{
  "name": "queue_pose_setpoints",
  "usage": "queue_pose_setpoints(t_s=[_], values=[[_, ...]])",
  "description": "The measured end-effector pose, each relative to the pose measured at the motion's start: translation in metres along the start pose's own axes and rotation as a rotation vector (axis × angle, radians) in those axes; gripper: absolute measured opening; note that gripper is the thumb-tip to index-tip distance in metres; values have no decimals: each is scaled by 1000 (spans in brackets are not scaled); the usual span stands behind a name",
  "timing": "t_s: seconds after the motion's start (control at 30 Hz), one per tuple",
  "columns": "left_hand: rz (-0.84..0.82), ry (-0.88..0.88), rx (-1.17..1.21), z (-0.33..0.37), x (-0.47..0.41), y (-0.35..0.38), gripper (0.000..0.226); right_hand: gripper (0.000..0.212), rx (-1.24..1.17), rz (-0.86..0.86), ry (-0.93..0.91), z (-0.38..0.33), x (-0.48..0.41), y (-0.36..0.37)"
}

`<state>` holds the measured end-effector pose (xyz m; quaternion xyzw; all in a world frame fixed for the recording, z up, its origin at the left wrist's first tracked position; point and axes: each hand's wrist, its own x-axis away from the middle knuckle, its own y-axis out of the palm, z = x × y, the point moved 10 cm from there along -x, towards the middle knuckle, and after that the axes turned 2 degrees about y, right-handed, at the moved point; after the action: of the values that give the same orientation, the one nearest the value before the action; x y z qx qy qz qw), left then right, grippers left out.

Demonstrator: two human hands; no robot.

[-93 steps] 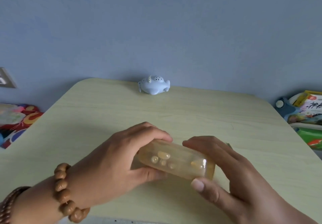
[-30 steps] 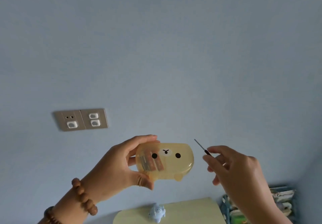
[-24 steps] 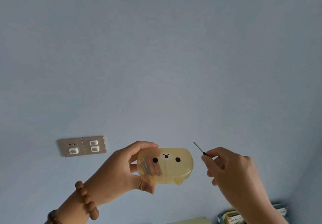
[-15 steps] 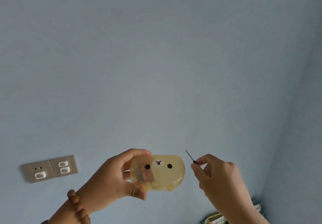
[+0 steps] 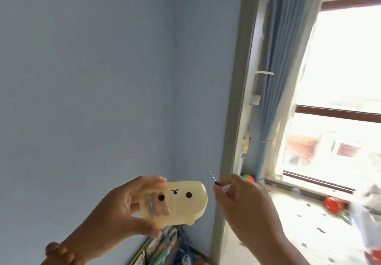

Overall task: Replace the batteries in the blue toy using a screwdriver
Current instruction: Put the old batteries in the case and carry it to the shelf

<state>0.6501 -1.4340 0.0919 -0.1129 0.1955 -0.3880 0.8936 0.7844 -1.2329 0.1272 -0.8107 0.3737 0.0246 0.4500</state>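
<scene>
A yellow case [image 5: 181, 200] and a screwdriver [image 5: 212, 177] held up before a blue wall [image 5: 82, 79].
We see the left hand [image 5: 121, 209] gripping the translucent case by its left end, thumb below, fingers above, printed face towards us. Just right of it, not touching, the right hand [image 5: 245, 205] pinches the thin screwdriver, tip pointing up and left. A curtain [image 5: 276, 68] and a bright window [image 5: 340, 79] lie far right.

The right hand [image 5: 245, 205] hides most of the screwdriver [image 5: 212, 177].

Blue wall [image 5: 82, 79]; blue curtain [image 5: 276, 79] beside bright window [image 5: 340, 68]; colourful ball [image 5: 248, 177] on floor [image 5: 299, 225] near curtain foot.
</scene>
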Motion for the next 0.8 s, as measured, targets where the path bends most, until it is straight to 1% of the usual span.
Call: queue_pose_setpoints(t_s=[0.1, 0.17, 0.3, 0.37, 0.5, 0.57, 0.8], values=[[-143, 61, 29, 16, -56, 77, 81, 12, 79, 165, 137, 78, 8, -68], [-222, 102, 33, 30, -84, 123, 84, 12, 119, 237, 210, 119, 18, -102], [-365, 156, 31, 54, -118, 200, 84, 12, 221, 318, 322, 179, 33, -148], [-413, 177, 48, 62, -131, 228, 82, 13, 232, 379, 355, 201, 36, -167], [-464, 194, 65, 71, -158, 271, 81, 14, 257, 438, 377, 235, 31, -193], [-477, 194, 65, 74, -172, 287, 82, 14, 238, 441, 387, 252, 23, -202], [-444, 199, 77, 78, -234, 337, 84, 10, 172, 450, 376, 312, -24, -227]])
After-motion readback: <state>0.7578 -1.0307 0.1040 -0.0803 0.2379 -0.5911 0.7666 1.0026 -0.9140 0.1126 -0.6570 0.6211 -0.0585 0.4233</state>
